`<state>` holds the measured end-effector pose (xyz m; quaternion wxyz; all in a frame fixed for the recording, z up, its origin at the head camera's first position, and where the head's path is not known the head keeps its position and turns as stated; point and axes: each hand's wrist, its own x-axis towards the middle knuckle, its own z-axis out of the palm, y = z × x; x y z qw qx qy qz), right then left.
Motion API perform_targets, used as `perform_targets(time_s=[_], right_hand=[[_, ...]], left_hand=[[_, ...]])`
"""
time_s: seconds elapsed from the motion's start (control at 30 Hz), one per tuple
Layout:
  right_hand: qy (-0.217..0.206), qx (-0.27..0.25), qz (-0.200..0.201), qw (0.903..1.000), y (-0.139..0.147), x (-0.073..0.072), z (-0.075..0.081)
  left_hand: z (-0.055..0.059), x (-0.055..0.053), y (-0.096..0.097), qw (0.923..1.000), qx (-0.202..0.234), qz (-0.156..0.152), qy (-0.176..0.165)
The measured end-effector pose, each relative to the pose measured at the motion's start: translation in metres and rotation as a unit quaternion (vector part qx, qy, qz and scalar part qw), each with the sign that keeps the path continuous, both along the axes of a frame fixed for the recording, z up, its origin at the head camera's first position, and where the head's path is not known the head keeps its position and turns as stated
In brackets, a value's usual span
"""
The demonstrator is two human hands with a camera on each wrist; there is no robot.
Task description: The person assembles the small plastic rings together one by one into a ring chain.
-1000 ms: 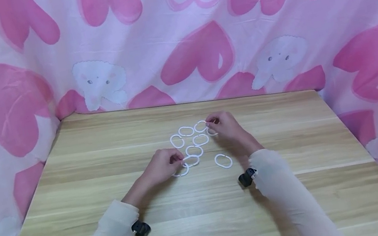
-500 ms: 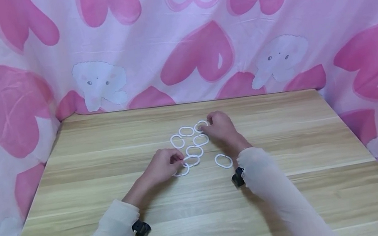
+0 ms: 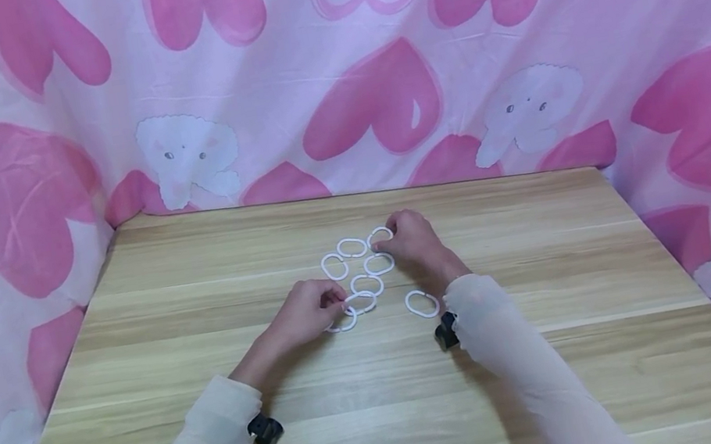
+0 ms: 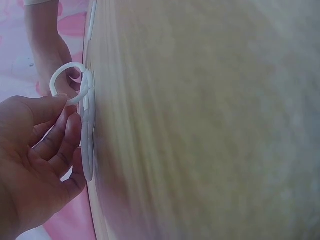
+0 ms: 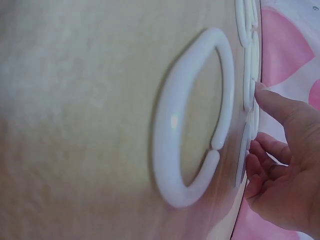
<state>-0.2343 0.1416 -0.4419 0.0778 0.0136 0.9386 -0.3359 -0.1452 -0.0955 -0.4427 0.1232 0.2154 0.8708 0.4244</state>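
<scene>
- Fingers of the left hand [image 3: 305, 312], at 8 o'clock from the middle of the ring cluster in the head view: thumb and fingertip pinch one white ring [image 4: 68, 65].
- Fingers of the right hand [image 3: 411, 236], at 2 o'clock: bent, with thumb and fingers about the far ring [image 3: 369, 239], which lies at 1 o'clock. Whether they grip it cannot be told.
- Head view, from above: a cluster of white rings [image 3: 352, 286] winds across the wooden table [image 3: 360, 411]; a loose ring [image 3: 407, 304] lies apart at 4 o'clock, near the right wrist.
- Left wrist view, low and sideways: only here is it plain that the pinched ring stands tilted up off the table, while others lie flat beneath. The right hand shows beyond it.
- Right wrist view: the loose ring looms close, showing a narrow split in its rim that is tiny from above. Beyond it, the right thumb touches a ring's edge.
- Behind, a pink cloth [image 3: 364, 109] printed with hearts hangs at 12 o'clock.
</scene>
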Motion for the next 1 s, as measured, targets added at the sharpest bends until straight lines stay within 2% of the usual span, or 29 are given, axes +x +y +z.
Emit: perform_targets(time_s=[0.17, 0.37, 0.5, 0.6, 0.83, 1.0], right_hand=[[0.006, 0.006, 0.011, 0.9999, 0.0004, 0.0006, 0.0010], [0.048, 0.033, 0.039, 0.9976, 0.0021, 0.0044, -0.0009], [0.073, 0.028, 0.052, 0.9956, 0.0030, 0.0062, -0.0032], [0.092, 0.012, 0.064, 0.9936, 0.0038, 0.0057, -0.0055], [0.119, -0.071, 0.075, 0.9875, 0.0067, 0.0040, -0.0065], [0.145, -0.098, 0.080, 0.9814, 0.0095, 0.0052, -0.0032]], left_hand=[[0.0003, -0.0005, -0.0006, 1.0000, 0.005, -0.003, 0.002], [0.0003, 0.0007, -0.0008, 1.0000, 0.002, -0.001, -0.001], [0.0000, 0.0007, -0.0009, 1.0000, 0.002, 0.000, 0.000], [-0.0004, 0.0001, -0.0007, 1.0000, 0.001, 0.001, 0.001], [-0.0002, -0.0008, 0.0000, 1.0000, -0.001, 0.006, -0.005], [-0.0009, -0.0019, -0.0009, 1.0000, 0.000, 0.008, -0.002]])
